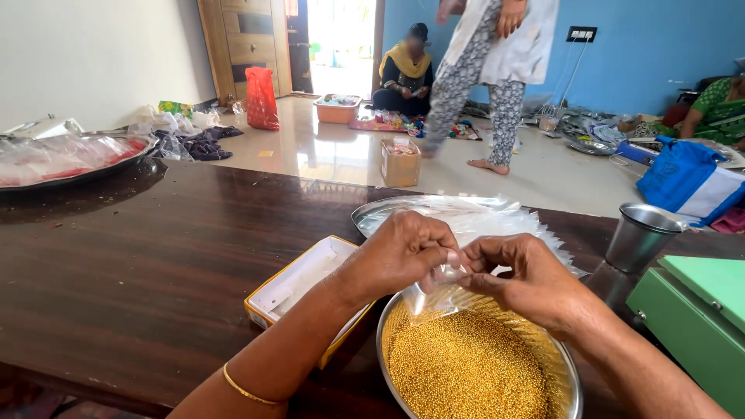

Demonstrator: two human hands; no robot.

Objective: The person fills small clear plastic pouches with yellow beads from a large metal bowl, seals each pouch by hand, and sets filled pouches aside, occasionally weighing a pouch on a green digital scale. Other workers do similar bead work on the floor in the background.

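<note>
Two hands, left hand (400, 252) and right hand (520, 271), pinch a thin, limp, slippery plastic bag (436, 295) by its mouth above a bowl (570, 365) of small gold beads (466, 368).

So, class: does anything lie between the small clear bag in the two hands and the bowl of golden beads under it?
Nothing visible does. The left hand and right hand pinch the small clear bag directly over the steel bowl of golden beads, and the bag's lower end hangs down to the beads.
</note>
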